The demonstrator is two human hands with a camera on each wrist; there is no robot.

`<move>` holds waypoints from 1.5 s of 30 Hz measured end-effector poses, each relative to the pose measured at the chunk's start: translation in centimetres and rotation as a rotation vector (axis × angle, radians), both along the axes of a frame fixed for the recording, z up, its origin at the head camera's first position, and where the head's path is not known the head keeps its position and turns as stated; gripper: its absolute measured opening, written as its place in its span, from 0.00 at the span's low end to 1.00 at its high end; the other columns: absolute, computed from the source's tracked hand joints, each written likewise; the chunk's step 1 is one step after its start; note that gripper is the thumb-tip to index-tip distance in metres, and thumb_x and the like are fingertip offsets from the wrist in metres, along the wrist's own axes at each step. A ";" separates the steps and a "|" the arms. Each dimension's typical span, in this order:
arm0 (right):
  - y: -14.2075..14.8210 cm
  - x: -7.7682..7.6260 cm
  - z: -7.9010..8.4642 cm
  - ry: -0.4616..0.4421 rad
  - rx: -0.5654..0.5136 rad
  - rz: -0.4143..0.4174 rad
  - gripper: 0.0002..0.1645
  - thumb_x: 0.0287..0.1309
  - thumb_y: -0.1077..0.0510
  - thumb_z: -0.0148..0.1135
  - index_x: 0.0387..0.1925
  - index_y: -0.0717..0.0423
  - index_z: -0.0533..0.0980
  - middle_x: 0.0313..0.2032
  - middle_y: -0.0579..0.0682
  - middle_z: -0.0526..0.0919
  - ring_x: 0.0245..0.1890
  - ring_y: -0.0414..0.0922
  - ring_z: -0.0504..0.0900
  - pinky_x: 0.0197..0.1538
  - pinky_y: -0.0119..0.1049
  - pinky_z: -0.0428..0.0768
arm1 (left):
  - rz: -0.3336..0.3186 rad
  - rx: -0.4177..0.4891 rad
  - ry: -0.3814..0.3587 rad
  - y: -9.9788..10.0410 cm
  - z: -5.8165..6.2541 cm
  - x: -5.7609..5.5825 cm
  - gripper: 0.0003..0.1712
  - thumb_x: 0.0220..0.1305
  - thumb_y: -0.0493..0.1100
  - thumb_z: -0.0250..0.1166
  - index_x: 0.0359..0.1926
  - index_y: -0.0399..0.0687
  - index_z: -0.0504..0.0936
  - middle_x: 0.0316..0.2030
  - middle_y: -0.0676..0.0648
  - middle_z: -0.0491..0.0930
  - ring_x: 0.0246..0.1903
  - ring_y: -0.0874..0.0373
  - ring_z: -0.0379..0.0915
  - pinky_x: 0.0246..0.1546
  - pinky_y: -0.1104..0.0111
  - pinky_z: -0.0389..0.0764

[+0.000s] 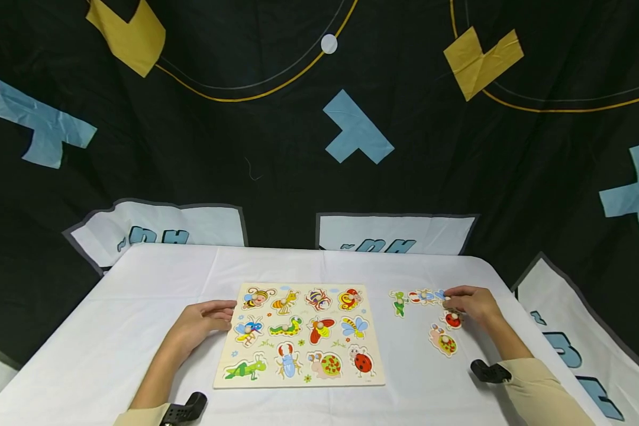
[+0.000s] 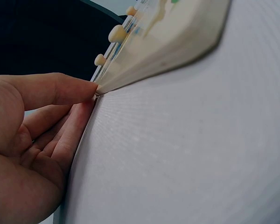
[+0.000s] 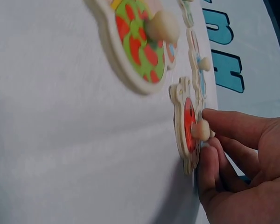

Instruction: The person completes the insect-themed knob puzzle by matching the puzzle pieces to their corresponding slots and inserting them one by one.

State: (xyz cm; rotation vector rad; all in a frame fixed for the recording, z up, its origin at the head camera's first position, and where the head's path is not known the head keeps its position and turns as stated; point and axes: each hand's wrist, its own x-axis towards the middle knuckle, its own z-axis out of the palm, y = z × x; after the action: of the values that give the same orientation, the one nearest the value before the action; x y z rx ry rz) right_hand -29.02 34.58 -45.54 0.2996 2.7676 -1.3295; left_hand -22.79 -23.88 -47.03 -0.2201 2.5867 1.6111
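Observation:
A wooden insect puzzle board (image 1: 309, 349) lies flat in the middle of the table. My left hand (image 1: 205, 325) touches its left edge with fingertips, the fingers nearly straight; the left wrist view shows the thumb-side fingertip at the board's edge. To the right of the board, my right hand (image 1: 473, 305) pinches a puzzle piece with blue parts (image 1: 439, 294), mostly hidden under the fingers. Just in front of that hand lies a ladybug piece (image 3: 189, 123) with a wooden knob. Nearer me is a snail piece (image 1: 443, 341). A beetle piece (image 1: 422, 296) and a green grasshopper piece (image 1: 399, 303) lie farther left.
A white cloth covers the table (image 1: 154, 307). Behind it hangs a dark curtain (image 1: 277, 177) with blue and yellow patches. Wooden knobs (image 2: 116, 33) stick up from the board in the left wrist view.

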 end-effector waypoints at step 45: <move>0.1 -0.4 -0.4 0.009 0.065 -0.027 0.19 0.57 0.53 0.71 0.46 0.62 0.85 0.37 0.50 0.87 0.37 0.45 0.78 0.38 0.36 0.73 | -0.004 0.012 0.012 -0.2 -0.3 0.0 0.32 0.53 0.38 0.73 0.63 0.42 0.81 0.47 0.48 0.87 0.44 0.62 0.81 0.53 0.68 0.72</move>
State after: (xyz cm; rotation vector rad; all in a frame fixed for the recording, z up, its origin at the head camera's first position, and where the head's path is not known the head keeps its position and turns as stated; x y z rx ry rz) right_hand -29.43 34.65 -45.95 0.3355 2.8286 -1.2508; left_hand -22.80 -24.03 -47.28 -0.2054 2.5843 1.6313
